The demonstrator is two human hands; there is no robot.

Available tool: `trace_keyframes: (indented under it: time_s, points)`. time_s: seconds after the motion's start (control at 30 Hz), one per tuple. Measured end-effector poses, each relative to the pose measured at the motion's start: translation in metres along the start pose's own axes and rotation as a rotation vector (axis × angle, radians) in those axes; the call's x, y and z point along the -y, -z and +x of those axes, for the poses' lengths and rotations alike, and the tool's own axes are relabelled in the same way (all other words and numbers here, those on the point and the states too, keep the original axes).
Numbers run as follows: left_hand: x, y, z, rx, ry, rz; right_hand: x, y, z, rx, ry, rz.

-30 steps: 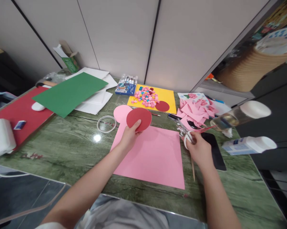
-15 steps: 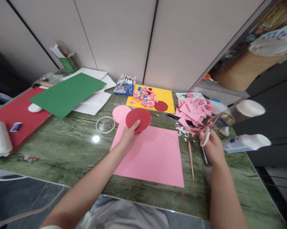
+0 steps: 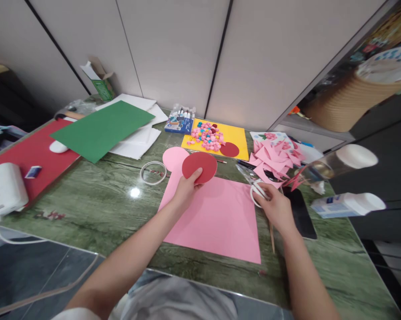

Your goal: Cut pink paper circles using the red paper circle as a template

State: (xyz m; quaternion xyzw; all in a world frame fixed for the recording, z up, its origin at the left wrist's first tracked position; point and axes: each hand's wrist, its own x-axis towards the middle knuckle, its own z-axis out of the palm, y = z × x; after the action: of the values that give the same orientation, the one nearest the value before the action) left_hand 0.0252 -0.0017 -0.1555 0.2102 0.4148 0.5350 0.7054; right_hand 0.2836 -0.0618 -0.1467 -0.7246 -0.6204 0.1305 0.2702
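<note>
My left hand (image 3: 187, 189) pinches a red paper circle (image 3: 200, 165) by its lower edge, thumb on top. The circle is held over the far edge of a pink paper sheet (image 3: 217, 218). White-handled scissors (image 3: 258, 194) are gripped in my right hand (image 3: 276, 204), their blades pointing away to the left, near white paper bits. Just beyond the left hand lies a pink paper circle (image 3: 174, 158). Under the right hand a wooden stick (image 3: 272, 238) partly shows, and a black phone (image 3: 300, 213) lies right of it.
Pink paper scraps (image 3: 275, 155) pile up at the right. A yellow sheet (image 3: 235, 133) carries pink balls (image 3: 210, 137) and a dark red circle (image 3: 229, 150). A tape ring (image 3: 153, 183), green sheet (image 3: 102, 129) and white power bank (image 3: 7, 189) lie leftward; a white bottle (image 3: 349, 204) lies right.
My right hand has moved left with the scissors, away from the scraps and off the phone, toward the pink sheet's right edge. My left hand still holds the red circle over the sheet.
</note>
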Motion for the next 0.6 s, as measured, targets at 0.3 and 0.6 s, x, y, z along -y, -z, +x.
trace_keyframes:
  time_s: [0.3, 0.6]
  points:
    - [0.002, -0.004, -0.005, 0.034, 0.022, 0.104, 0.033, -0.025, 0.034, 0.181, 0.158, 0.032]
    - [0.003, 0.000, -0.010, 0.246, -0.123, 0.622, 0.069, -0.029, 0.019, 0.073, 0.012, 0.350]
